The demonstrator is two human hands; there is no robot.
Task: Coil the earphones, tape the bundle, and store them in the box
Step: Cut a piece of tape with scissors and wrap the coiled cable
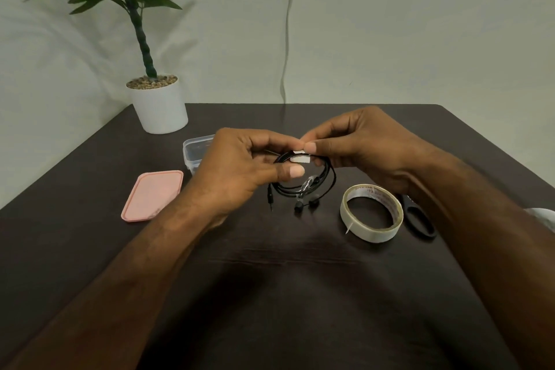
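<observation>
Black earphones [326, 180] are coiled into a loop held above the table, with the plug and two earbuds hanging below. My left hand [240, 171] grips the left side of the coil. My right hand [363, 144] pinches a small white tape piece [301, 157] that lies across the top of the coil. A roll of white tape [372, 212] lies on the table to the right. The clear plastic box [192, 153] stands behind my left hand, partly hidden by it. Its pink lid [153, 195] lies flat to the left.
Black scissors [419, 219] lie right of the tape roll, partly under my right forearm. A potted plant in a white pot [159, 105] stands at the back left corner of the dark table [285, 279]. A cable hangs down the wall behind.
</observation>
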